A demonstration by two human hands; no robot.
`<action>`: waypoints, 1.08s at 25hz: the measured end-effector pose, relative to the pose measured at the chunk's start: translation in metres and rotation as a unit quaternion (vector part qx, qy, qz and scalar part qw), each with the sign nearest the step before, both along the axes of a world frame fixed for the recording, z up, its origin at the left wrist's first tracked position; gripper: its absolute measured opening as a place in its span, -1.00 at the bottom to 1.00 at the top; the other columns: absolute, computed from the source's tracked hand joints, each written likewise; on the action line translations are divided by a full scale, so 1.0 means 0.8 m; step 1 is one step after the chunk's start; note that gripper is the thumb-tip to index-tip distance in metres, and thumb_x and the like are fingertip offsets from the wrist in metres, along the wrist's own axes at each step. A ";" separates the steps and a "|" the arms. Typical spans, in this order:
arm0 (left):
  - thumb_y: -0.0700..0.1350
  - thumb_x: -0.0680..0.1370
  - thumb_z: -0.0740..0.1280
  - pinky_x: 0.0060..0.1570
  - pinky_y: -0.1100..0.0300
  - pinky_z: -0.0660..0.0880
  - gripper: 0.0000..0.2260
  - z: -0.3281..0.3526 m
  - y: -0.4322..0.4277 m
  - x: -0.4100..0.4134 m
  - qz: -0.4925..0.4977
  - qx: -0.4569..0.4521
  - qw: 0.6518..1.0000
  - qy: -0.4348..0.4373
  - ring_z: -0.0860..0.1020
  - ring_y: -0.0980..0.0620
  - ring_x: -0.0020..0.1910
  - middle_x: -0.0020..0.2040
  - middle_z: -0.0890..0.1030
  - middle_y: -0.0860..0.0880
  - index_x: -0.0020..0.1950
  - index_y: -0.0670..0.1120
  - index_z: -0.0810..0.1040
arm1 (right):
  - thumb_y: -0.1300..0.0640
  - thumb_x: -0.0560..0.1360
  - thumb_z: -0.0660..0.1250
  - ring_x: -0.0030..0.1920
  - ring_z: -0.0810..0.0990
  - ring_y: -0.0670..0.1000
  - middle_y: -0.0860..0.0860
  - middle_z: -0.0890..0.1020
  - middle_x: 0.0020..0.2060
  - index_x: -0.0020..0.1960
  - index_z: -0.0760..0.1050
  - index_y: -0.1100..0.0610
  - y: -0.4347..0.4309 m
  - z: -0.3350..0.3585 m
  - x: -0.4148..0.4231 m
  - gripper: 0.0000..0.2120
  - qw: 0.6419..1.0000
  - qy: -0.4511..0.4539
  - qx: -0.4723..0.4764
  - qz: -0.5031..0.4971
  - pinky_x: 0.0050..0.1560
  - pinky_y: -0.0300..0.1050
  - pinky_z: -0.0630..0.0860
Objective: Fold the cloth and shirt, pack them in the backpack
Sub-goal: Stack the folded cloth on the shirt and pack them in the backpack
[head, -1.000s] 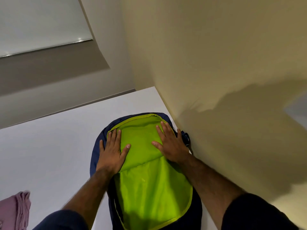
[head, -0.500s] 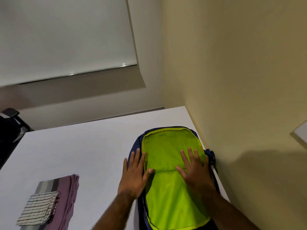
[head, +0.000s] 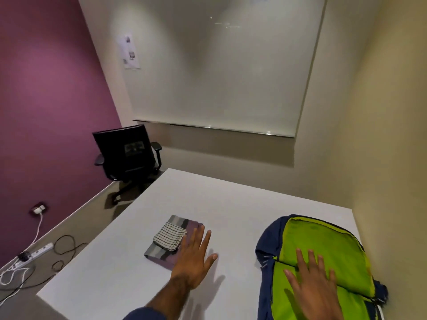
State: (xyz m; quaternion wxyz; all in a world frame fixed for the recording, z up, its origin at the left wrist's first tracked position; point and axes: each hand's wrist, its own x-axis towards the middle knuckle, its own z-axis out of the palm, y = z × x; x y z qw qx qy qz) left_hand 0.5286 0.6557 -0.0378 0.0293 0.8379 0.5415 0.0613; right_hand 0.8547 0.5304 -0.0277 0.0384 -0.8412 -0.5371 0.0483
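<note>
A navy backpack (head: 268, 241) lies unzipped on the white table (head: 231, 204) at the right, its lime-green lining (head: 323, 245) facing up. My right hand (head: 312, 287) rests flat on that lining, fingers spread, holding nothing. At the table's middle sits a folded purple shirt (head: 161, 256) with a grey striped band, and a small folded striped cloth (head: 169, 236) lies on top of it. My left hand (head: 194, 255) hovers open over the shirt's right edge, fingers apart; I cannot tell whether it touches the fabric.
A black office chair (head: 127, 153) stands off the table's far left corner by the purple wall. A power strip (head: 34, 251) and loose cables lie on the floor at the left. The beige wall (head: 388, 135) runs close along the table's right edge.
My left hand left the backpack and moved left over the folded shirt. My right hand stays on the lining. The view swung left and up, bringing in the chair and the purple wall.
</note>
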 end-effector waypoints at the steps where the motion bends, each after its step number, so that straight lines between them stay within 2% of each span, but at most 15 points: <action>1: 0.36 0.66 -0.21 0.48 0.04 -0.44 -0.34 0.003 0.001 -0.016 0.006 0.006 1.000 -0.003 -0.29 -0.06 0.64 0.65 -0.31 0.02 0.66 0.06 -0.27 | -0.46 0.43 -0.52 0.63 -0.10 0.14 0.05 -0.05 0.64 0.56 -0.32 -0.15 0.004 0.008 -0.020 -0.22 1.000 -0.002 -0.005 0.010 0.57 0.23 -0.04; 3: 0.32 0.69 -0.16 0.48 0.02 -0.43 -0.36 0.011 0.003 -0.040 0.012 0.022 1.000 0.007 -0.25 -0.11 0.64 0.66 -0.28 0.02 0.67 0.05 -0.25 | -0.48 0.41 -0.50 0.62 0.05 0.16 0.07 0.08 0.63 0.61 -0.12 -0.13 0.010 0.027 -0.055 -0.12 1.000 0.001 -0.027 0.015 0.54 0.26 0.06; 5: 0.30 0.70 -0.11 0.51 -0.02 -0.21 -0.37 0.015 0.006 -0.068 0.011 0.005 1.000 0.027 0.05 -0.15 0.63 0.68 0.06 -0.04 0.69 0.00 -0.03 | -0.48 0.49 -0.36 0.48 0.39 0.24 0.14 0.41 0.50 0.56 0.31 -0.05 0.017 0.036 -0.088 -0.10 1.000 -0.002 -0.024 0.019 0.37 0.34 0.32; 6: 0.28 0.70 -0.10 0.49 -0.03 -0.10 -0.37 0.014 0.007 -0.083 0.012 0.014 0.999 0.027 0.19 -0.12 0.60 0.65 0.19 -0.05 0.68 -0.02 0.05 | -0.46 0.54 -0.28 0.37 0.52 0.27 0.17 0.54 0.39 0.46 0.48 0.00 0.023 0.029 -0.103 -0.13 1.000 0.004 -0.004 0.027 0.26 0.35 0.40; 7: 0.27 0.70 -0.08 0.48 -0.03 -0.04 -0.38 0.013 0.010 -0.099 0.013 0.029 0.999 0.023 0.24 -0.11 0.58 0.64 0.23 -0.04 0.68 -0.03 0.09 | -0.44 0.56 -0.23 0.31 0.56 0.28 0.18 0.60 0.31 0.39 0.55 0.01 0.030 0.022 -0.118 -0.17 0.999 0.010 -0.002 0.035 0.22 0.33 0.38; 10: 0.28 0.68 -0.02 0.47 -0.06 0.00 -0.38 0.004 0.019 -0.139 -0.006 0.047 0.999 0.011 0.18 -0.11 0.60 0.63 0.24 -0.03 0.66 -0.01 0.19 | -0.42 0.59 -0.18 0.34 0.40 0.22 0.20 0.63 0.26 0.42 0.39 0.00 0.046 0.003 -0.166 -0.30 0.999 0.018 0.001 0.045 0.22 0.25 0.21; 11: 0.29 0.68 -0.03 0.46 -0.08 0.03 -0.39 -0.003 0.023 -0.165 -0.012 0.046 0.999 0.013 0.23 -0.11 0.59 0.62 0.27 -0.03 0.65 0.00 0.22 | -0.41 0.60 -0.17 0.34 0.37 0.21 0.20 0.63 0.25 0.45 0.37 0.00 0.056 -0.004 -0.195 -0.30 0.999 0.025 0.002 0.039 0.23 0.24 0.20; 14: 0.28 0.69 -0.06 0.42 -0.11 0.11 -0.37 -0.008 0.040 -0.242 -0.027 0.055 0.998 0.016 0.29 -0.10 0.56 0.58 0.34 -0.06 0.68 -0.01 0.07 | -0.42 0.59 -0.20 0.43 0.38 0.22 0.17 0.56 0.36 0.52 0.29 -0.01 0.070 0.000 -0.285 -0.27 0.998 0.009 -0.034 0.050 0.33 0.23 0.18; 15: 0.28 0.69 -0.06 0.42 -0.11 0.11 -0.36 -0.009 0.048 -0.268 -0.025 0.059 0.998 0.013 0.25 -0.09 0.56 0.58 0.35 -0.08 0.68 -0.02 0.02 | -0.45 0.55 -0.28 0.52 0.29 0.21 0.15 0.39 0.50 0.57 0.15 -0.01 0.073 0.009 -0.313 -0.22 0.997 0.012 -0.058 0.046 0.44 0.21 0.11; 16: 0.29 0.69 -0.07 0.43 -0.11 0.09 -0.35 -0.010 0.054 -0.297 -0.020 0.052 0.998 0.009 0.21 -0.08 0.57 0.59 0.34 -0.08 0.68 -0.02 0.02 | -0.48 0.48 -0.39 0.61 0.10 0.18 0.09 0.11 0.60 0.60 -0.06 -0.04 0.076 0.013 -0.341 -0.16 0.997 0.002 -0.064 0.043 0.53 0.20 -0.03; 17: 0.31 0.68 -0.07 0.43 -0.11 0.08 -0.35 -0.010 0.059 -0.322 -0.012 0.036 0.999 0.006 0.19 -0.09 0.57 0.59 0.33 -0.09 0.68 -0.02 0.04 | -0.49 0.39 -0.51 0.63 -0.12 0.13 0.02 -0.15 0.59 0.58 -0.27 -0.06 0.077 0.014 -0.363 -0.12 0.997 -0.001 -0.056 0.051 0.56 0.19 -0.17; 19: 0.34 0.67 -0.05 0.43 -0.08 0.08 -0.33 -0.010 0.065 -0.362 -0.004 -0.007 1.000 0.006 0.20 -0.12 0.58 0.61 0.31 -0.10 0.67 -0.02 0.12 | -0.48 0.28 -0.66 0.56 -0.38 0.06 -0.04 -0.36 0.50 0.52 -0.45 -0.10 0.078 0.016 -0.394 -0.11 0.998 -0.014 -0.028 0.058 0.54 0.16 -0.32; 22: 0.33 0.68 -0.06 0.45 -0.05 0.03 -0.35 -0.001 0.071 -0.387 -0.010 -0.040 0.999 0.013 0.33 -0.18 0.54 0.60 0.30 -0.12 0.64 -0.03 0.20 | -0.42 0.32 -0.63 0.48 -0.46 0.02 -0.02 -0.39 0.49 0.51 -0.48 -0.12 0.080 0.030 -0.425 -0.19 0.997 -0.039 -0.038 0.063 0.53 0.16 -0.34; 25: 0.30 0.69 -0.11 0.47 -0.06 -0.01 -0.37 -0.003 0.072 -0.382 -0.022 -0.056 0.998 0.008 0.31 -0.15 0.55 0.62 0.27 -0.12 0.65 -0.03 0.18 | -0.40 0.35 -0.58 0.47 -0.46 0.01 -0.02 -0.38 0.49 0.51 -0.47 -0.10 0.084 0.030 -0.442 -0.21 0.996 -0.040 -0.029 0.073 0.51 0.15 -0.39; 27: 0.30 0.69 -0.12 0.46 -0.10 0.03 -0.36 -0.008 0.068 -0.377 -0.030 -0.060 0.998 0.011 0.31 -0.15 0.55 0.63 0.25 -0.11 0.64 -0.04 0.22 | -0.43 0.35 -0.57 0.47 -0.47 0.03 -0.02 -0.39 0.51 0.51 -0.48 -0.11 0.093 0.027 -0.451 -0.21 0.996 -0.036 -0.031 0.079 0.44 0.11 -0.52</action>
